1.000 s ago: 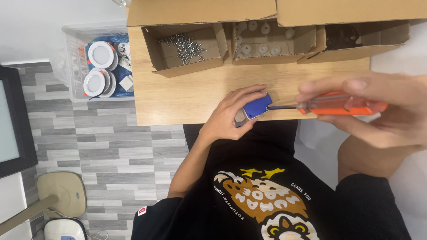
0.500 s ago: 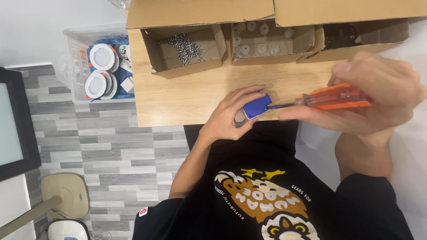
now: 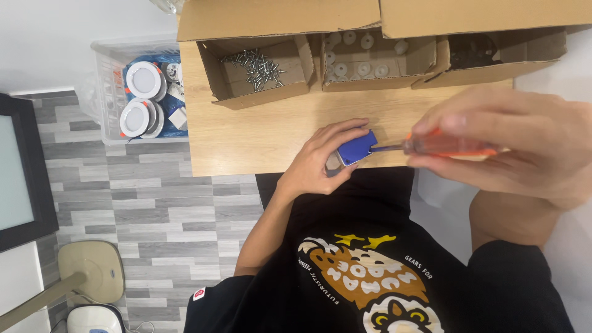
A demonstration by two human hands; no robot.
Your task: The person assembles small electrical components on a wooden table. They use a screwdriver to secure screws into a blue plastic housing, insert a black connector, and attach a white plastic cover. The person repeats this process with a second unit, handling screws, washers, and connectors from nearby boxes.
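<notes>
My left hand (image 3: 319, 158) grips a small blue plastic part (image 3: 357, 148) at the near edge of the wooden table (image 3: 246, 132). An orange-handled screwdriver (image 3: 447, 146) is held in my right hand (image 3: 518, 145), close to the camera, and its metal tip touches the right side of the blue part. Both hands sit just above the table's front edge, over my black shirt.
Three open cardboard boxes stand at the table's back: one with loose screws (image 3: 256, 65), one with white round parts (image 3: 364, 58), one with dark parts (image 3: 475, 55). A clear bin (image 3: 111, 117) of round white lamps sits on the floor to the left. A dark panel (image 3: 21, 172) stands far left.
My right hand with the screwdriver has shifted a little, its fingers turning around the handle. The left hand and blue part have stayed in place.
</notes>
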